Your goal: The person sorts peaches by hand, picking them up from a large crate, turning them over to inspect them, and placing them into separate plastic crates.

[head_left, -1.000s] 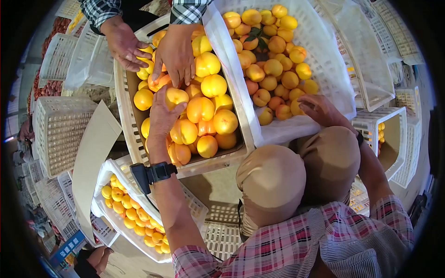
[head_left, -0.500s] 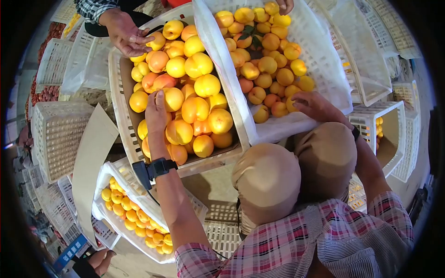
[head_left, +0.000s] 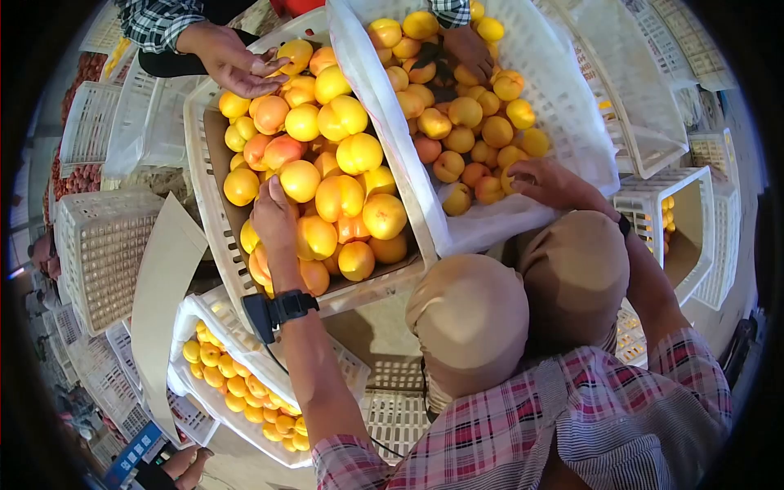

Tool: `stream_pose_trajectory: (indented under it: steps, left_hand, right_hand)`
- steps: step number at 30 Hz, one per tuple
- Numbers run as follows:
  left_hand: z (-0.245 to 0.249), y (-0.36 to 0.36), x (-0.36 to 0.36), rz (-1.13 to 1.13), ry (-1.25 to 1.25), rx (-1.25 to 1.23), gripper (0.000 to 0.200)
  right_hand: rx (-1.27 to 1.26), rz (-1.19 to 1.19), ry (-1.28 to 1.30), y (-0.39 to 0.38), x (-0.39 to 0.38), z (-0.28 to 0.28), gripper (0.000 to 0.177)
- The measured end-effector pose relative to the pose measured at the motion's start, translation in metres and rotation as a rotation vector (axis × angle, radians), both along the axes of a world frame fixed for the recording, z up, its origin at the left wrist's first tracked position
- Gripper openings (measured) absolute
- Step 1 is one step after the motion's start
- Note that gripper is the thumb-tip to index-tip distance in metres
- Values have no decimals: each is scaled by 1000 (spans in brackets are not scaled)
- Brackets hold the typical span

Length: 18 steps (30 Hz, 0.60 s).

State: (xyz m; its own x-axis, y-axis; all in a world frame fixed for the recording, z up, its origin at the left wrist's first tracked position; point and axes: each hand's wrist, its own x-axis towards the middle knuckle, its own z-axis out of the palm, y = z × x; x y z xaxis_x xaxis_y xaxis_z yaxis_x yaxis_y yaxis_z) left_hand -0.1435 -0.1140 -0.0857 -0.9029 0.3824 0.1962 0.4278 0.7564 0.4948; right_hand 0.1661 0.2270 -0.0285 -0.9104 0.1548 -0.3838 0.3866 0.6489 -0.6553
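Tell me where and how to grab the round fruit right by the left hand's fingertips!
Come straight down from above and cup the round fruit by its upper sides with spread fingertips. Its top is uncovered and it's smooth, with no handle to hold, while other fruits crowd around it. The left hand is beside it, so I'd keep off that side.

Wht crate (head_left: 104,261), L side, w/ cardboard sheet (head_left: 166,314) beside; blue sign (head_left: 135,456) btm L.

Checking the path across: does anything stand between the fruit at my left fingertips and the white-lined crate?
Yes: more fruit, then the crate rim and the white liner raised beside it. No hand shows in between.
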Motion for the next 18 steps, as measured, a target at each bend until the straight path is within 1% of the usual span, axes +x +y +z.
stream_pose_trajectory:
  steps: [2, 4, 6, 7, 9, 10, 11, 13, 14, 17, 18]
  left_hand:
    - [-1, 0, -1, -9, -26, 24, 44]
    - [8, 7, 0, -19, -47, 54, 42]
    - [15, 17, 8, -118, 204, 83, 41]
    - [19, 23, 15, -114, 203, 84, 41]
    - [19, 29, 28, -242, 228, -218, 50]
    - [16, 30, 34, -242, 212, -147, 56]
    - [17, 30, 36, -246, 211, -146, 56]
    - [23, 32, 33, -225, 165, -226, 55]
    - [26, 32, 29, -223, 188, -222, 55]
    - [32, 17, 38, -217, 151, -196, 55]
    - [43, 10, 45, -136, 158, -100, 55]
  right_hand:
    - [-26, 7, -20, 0, -3, 3, 28]
    - [1, 8, -42, -1, -3, 5, 28]
    - [30, 9, -66, 0, -6, 5, 28]
    - [11, 5, -72, 0, -6, 5, 28]
    - [-10, 6, -89, -1, -6, 4, 29]
    - [-22, 1, -78, -1, -4, 3, 29]
    - [-33, -8, -59, 0, -3, 2, 30]
    - [11, 4, -87, -1, 0, 2, 31]
    - [55, 26, -110, 1, -5, 1, 31]
    - [26, 58, 15, 3, -1, 0, 30]
    - [27, 57, 16, 8, 0, 2, 30]
